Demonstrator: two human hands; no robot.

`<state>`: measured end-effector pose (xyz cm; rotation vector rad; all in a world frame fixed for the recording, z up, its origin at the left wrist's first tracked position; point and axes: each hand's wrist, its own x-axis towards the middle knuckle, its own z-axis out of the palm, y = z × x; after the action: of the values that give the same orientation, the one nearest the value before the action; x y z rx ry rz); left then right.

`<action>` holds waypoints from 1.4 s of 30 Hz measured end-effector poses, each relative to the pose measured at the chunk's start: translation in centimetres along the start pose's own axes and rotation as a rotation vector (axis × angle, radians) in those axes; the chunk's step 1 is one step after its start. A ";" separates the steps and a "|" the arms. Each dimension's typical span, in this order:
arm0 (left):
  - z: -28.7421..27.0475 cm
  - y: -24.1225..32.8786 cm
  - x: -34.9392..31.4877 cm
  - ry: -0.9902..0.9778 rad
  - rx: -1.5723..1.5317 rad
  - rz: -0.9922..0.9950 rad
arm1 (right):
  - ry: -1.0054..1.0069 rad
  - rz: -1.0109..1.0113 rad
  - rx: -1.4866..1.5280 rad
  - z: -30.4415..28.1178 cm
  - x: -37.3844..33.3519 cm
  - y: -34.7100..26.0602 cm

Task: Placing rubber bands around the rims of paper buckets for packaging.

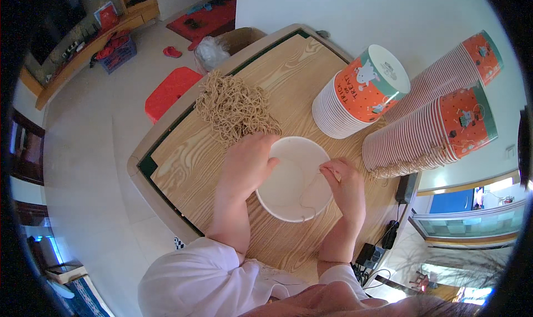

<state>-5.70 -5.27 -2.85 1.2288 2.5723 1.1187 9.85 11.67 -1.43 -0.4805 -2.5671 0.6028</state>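
Note:
A white round paper bucket (293,192) stands on the table before me, its mouth upward. My right hand (345,186) is at its right rim, thumb and fingertips pinched on a thin tan cord (302,199) that dangles inside the bucket and over its near rim. To the bucket's left, my left hand (250,162) reaches to the near edge of a tangled heap of tan cords (230,106). Its thumb points toward the bucket; its fingertips are hidden against the heap, so their grip does not show.
Three stacks of upside-down orange-printed paper buckets stand at the right: a near-middle stack (355,92), a tall right stack (433,128) with cord bits along its side, and one behind (452,67). A red stool (169,92) and a cardboard box (244,38) adjoin the wood-grain table (189,175).

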 end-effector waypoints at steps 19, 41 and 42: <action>0.4 -0.4 0.9 -0.074 -0.107 0.003 | -0.343 0.315 -0.081 -5.4 -3.2 2.6; -0.4 6.7 -2.1 0.018 -0.514 0.371 | 0.269 0.156 0.212 -3.4 -2.0 -2.9; 0.2 7.7 -2.1 0.015 -0.532 0.339 | 0.252 0.125 0.192 -3.3 -2.0 -3.6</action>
<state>0.76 -3.48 1.52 1.5237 1.9068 1.7283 12.35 8.89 2.32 -0.6125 -2.2286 0.7711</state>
